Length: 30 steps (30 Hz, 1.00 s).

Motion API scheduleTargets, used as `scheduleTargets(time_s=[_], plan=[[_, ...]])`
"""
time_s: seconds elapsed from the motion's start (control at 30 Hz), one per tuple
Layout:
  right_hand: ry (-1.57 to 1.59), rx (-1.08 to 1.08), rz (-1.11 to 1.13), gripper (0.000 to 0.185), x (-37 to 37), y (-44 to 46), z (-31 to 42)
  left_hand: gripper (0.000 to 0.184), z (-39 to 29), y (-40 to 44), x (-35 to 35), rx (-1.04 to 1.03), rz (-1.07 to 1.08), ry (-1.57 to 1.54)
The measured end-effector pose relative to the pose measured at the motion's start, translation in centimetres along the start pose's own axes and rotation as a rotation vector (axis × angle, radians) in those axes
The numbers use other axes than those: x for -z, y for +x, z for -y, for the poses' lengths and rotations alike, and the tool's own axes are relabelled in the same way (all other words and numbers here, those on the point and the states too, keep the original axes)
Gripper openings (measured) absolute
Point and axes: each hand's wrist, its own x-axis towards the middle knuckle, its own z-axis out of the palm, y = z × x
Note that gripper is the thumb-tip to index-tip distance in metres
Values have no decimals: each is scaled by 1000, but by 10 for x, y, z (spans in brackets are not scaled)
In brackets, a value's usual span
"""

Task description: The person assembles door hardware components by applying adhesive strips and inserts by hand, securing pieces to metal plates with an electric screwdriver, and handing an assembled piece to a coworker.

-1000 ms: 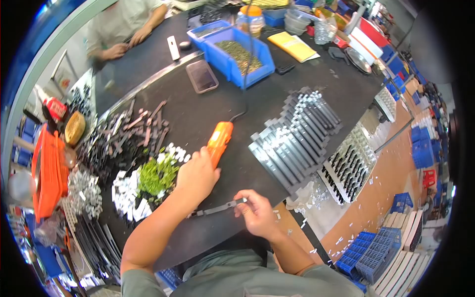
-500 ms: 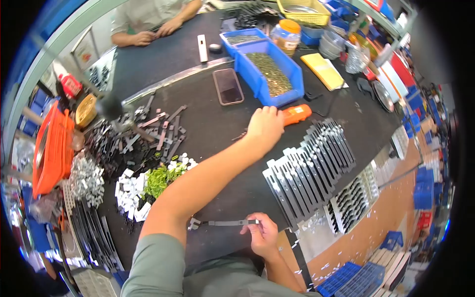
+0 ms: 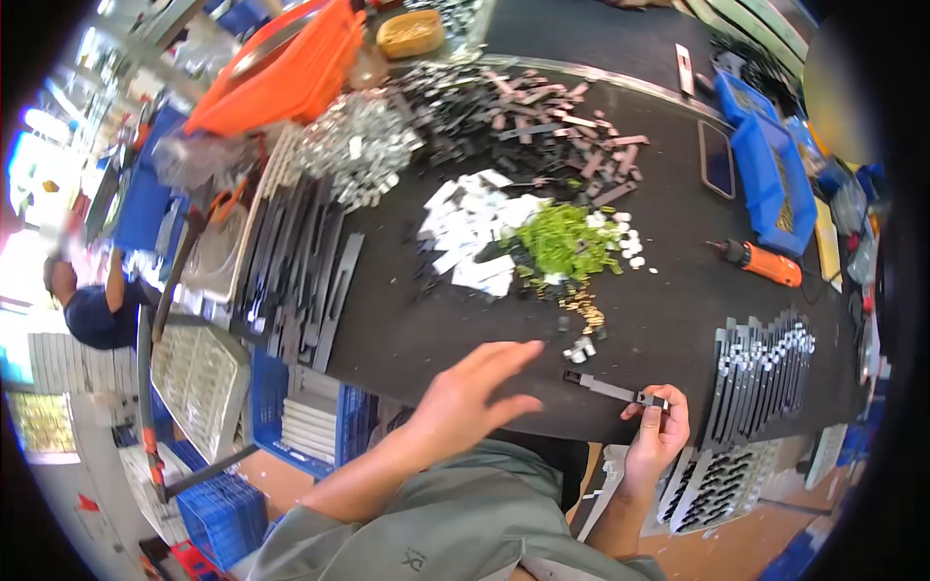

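My left hand [image 3: 475,392] is open above the near edge of the dark table, fingers apart and pointing right, holding nothing. With thumb and fingers, my right hand [image 3: 661,426] pinches one end of a narrow grey strip [image 3: 608,389], which has small dark fittings at its ends. The strip's other end points left, towards a few small clear-white pieces [image 3: 580,350]. Farther right lies an orange electric screwdriver [image 3: 770,263] on the table, apart from both hands. Beside my right hand stands a row of similar grey strips [image 3: 760,382] with shiny fittings.
Piles of white pieces [image 3: 470,228], green clips [image 3: 567,239], small brass parts [image 3: 586,312] and dark metal parts [image 3: 542,126] cover the table's middle and back. Long dark strips [image 3: 291,261] lie left. A blue bin [image 3: 770,184] and a phone [image 3: 717,160] are at the back right.
My left hand has let go of the orange screwdriver and come back left, near the table's front edge. My right hand still holds the grey strip. The view has turned left.
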Motion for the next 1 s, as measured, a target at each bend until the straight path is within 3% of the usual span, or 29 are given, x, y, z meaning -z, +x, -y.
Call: scheduleTargets(time_s=[0.07, 0.13, 0.33, 0.63, 0.7, 0.73, 0.8, 0.83, 0.87, 1.0], plan=[[3, 24, 83, 10, -17, -7, -3, 41, 11, -4, 6, -75, -21, 36], [11, 48, 135, 11, -34, -15, -4, 35, 29, -6, 15, -160, 193, -40], [-5, 97, 158, 14, -58, -37, -2, 23, 35, -23, 46, -291, 151, -24], [-36, 110, 270, 16, -79, -48, 4, 31, 44, -40, 74, -331, 192, 52], [-36, 122, 260, 15, -79, -48, 4, 31, 38, -37, 87, -377, 66, 194], [-36, 135, 249, 14, -78, -48, 4, 29, 32, -35, 105, -81, 76, 161], [-43, 156, 197, 13, -71, -47, 4, 24, 38, -21, 135, 212, -185, 327], [-47, 184, 154, 12, -65, -44, 3, 25, 52, -14, 148, 217, -315, 573], [-33, 199, 132, 11, -58, -40, 1, 27, 67, -5, 156, 332, -307, 808], [-4, 232, 19, 13, -36, -31, -1, 30, 82, 20, 148, 387, -164, 1069]])
